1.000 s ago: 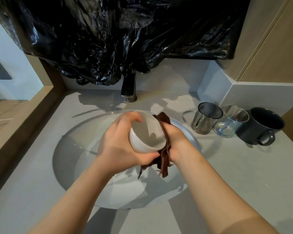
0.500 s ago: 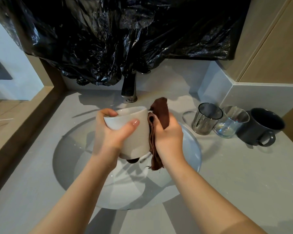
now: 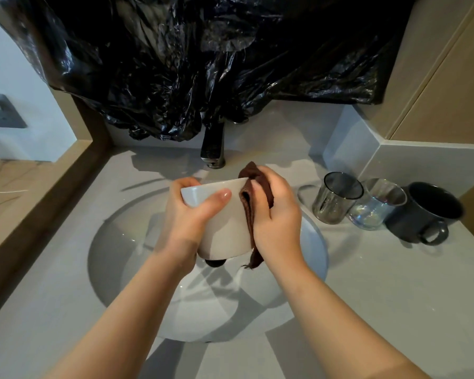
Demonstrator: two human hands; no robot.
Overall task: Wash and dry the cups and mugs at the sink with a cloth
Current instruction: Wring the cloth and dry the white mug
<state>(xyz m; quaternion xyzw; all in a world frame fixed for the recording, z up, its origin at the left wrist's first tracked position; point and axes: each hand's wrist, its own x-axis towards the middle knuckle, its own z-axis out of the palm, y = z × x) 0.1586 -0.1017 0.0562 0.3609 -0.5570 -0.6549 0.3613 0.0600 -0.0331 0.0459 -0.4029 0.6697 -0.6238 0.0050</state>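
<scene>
Over the round sink basin [image 3: 115, 258] my left hand [image 3: 188, 218] grips a white mug [image 3: 225, 228], thumb across its near side, mouth tilted away from me. My right hand [image 3: 277, 214] presses a folded brown cloth [image 3: 251, 212] against the mug's right side; the cloth's tail hangs below the mug. On the counter to the right stand a smoked glass tumbler [image 3: 335, 198], a clear glass [image 3: 375, 205] and a dark grey mug [image 3: 427, 212] with its handle toward me.
The dark tap [image 3: 213, 149] rises behind the basin, under a crumpled black plastic sheet [image 3: 203, 64] covering the wall. A wooden ledge [image 3: 30, 192] runs along the left. Beige cabinet panels [image 3: 443, 77] close the right corner. Grey countertop [image 3: 394, 291] surrounds the basin.
The mug turned from mouth facing me to its side facing me, and rose slightly. My right hand with the cloth slid from the rim to the mug's right side.
</scene>
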